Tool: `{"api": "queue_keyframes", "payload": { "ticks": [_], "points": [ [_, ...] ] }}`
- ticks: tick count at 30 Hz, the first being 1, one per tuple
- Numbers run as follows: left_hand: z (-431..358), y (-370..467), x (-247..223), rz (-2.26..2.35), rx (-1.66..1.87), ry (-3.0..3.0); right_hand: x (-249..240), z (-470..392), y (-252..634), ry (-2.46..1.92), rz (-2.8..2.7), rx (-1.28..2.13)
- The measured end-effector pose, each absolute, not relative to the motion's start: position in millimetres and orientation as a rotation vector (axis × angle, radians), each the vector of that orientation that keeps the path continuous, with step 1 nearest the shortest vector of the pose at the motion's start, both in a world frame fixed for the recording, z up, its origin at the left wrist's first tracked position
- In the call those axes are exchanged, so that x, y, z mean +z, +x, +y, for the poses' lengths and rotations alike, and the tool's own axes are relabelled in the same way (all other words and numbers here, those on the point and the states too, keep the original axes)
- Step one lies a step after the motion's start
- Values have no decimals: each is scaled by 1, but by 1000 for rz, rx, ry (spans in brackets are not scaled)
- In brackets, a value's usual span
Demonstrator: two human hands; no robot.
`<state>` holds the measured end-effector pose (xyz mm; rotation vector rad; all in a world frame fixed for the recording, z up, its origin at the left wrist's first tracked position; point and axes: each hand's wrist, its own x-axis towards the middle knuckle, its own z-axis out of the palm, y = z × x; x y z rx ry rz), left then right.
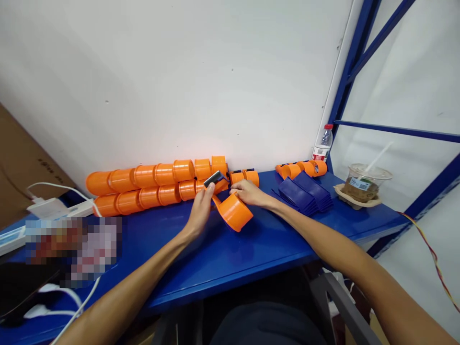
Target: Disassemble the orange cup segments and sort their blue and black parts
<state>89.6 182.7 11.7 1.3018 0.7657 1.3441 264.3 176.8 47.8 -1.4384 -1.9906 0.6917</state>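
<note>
An orange plastic piece (235, 212), with a round drum-like body and a flat arm, is held above the blue table (266, 244). At the arm's end is a dark bar with a shiny silver face (213, 178). My left hand (201, 206) grips the piece near this bar, thumb pressed on it. My right hand (247, 192) is closed at the top of the round body, fingers curled; whether it pinches something small there is hidden. Just behind my hands are two stacked rows of similar orange pieces (145, 176), and a pair of them (251, 178) stands behind my right hand.
Right of my hands lie flat dark blue pieces (305, 192) in a stack, with more orange pieces (305, 167) behind. A bottle (323, 142) and a drink cup (362, 184) with straw stand farther right. Left are a power strip (81, 209), white cables and a cardboard box (25, 163).
</note>
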Motion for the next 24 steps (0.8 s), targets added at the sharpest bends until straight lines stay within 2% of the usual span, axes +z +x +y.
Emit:
{"api": "queue_keyframes", "payload": {
  "ticks": [3, 5, 7, 12, 17, 24],
  "points": [
    [175, 87, 27, 689, 1276, 1059, 56, 172, 271, -1388, -2115, 687],
    [172, 82, 37, 707, 1165, 889, 65, 169, 281, -1356, -2176, 433],
    [170, 79, 44, 692, 1197, 789, 77, 165, 296, -1397, -2140, 174],
    [161, 86, 52, 724, 1226, 717, 101, 153, 338, -1758, -2121, -175],
    [151, 97, 55, 800, 1178, 724, 101, 147, 354, -2058, -2267, -228],
    [149, 98, 54, 830, 1168, 791, 95, 147, 347, -2134, -2333, -190]
  ]
}}
